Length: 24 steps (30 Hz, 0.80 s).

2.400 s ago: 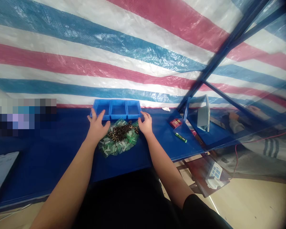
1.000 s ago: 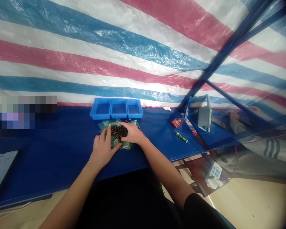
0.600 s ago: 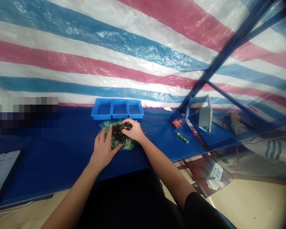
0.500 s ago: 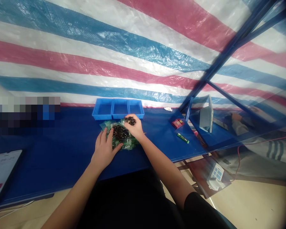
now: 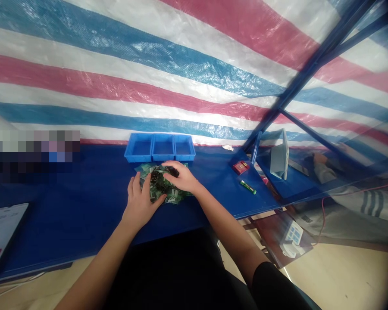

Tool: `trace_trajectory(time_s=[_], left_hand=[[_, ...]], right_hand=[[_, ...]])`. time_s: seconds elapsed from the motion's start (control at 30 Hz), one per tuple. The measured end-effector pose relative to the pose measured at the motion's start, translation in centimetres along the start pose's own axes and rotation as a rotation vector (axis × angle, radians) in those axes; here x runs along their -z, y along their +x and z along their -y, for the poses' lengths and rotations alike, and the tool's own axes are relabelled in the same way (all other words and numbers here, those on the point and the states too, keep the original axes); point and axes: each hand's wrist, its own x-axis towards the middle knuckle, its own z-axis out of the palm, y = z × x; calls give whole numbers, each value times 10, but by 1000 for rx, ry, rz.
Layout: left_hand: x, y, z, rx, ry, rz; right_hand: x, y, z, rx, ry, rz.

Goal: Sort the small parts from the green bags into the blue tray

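A loose heap of small green, clear-looking packets (image 5: 175,196) lies on the blue table, with small dark, shiny pieces (image 5: 158,181) bunched in its middle. My left hand (image 5: 139,202) rests open at the heap's left side, fingers spread and thumb reaching along the near edge. From the right, my right hand (image 5: 183,177) curls over the heap, palm down. Dark pieces show between its thumb and forefinger; its other fingers are hidden. What exactly these pieces are is too small to tell.
Three joined blue bins (image 5: 152,148) stand behind the heap. To the right are a red box (image 5: 240,167), a green tube (image 5: 247,187) and a grey tablet-like stand (image 5: 280,157). A phone (image 5: 4,234) lies at left. Another person's sleeve (image 5: 368,202) shows beyond the blue frame.
My right hand has turned palm down and lowered onto the heap, with dark pieces that it held up before now mostly covered. My left hand has hardly moved.
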Motion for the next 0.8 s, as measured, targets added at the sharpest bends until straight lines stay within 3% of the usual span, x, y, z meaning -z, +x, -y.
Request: trace_trajectory(time_s=[0.13,0.23,0.43,0.8], left_hand=[[10,0,2,24,-5,104],[14,8,10,-1,60,164],[1,35,27,-115,67,311],[-12,46,9,-64,14,83]], right_hand=[[19,-38,0,-99,-261,126],[21,-58,-10,-190,-341,106],[9,-52,-26,-217,-330,176],[-16,-26,-40,-138,-323,-114]])
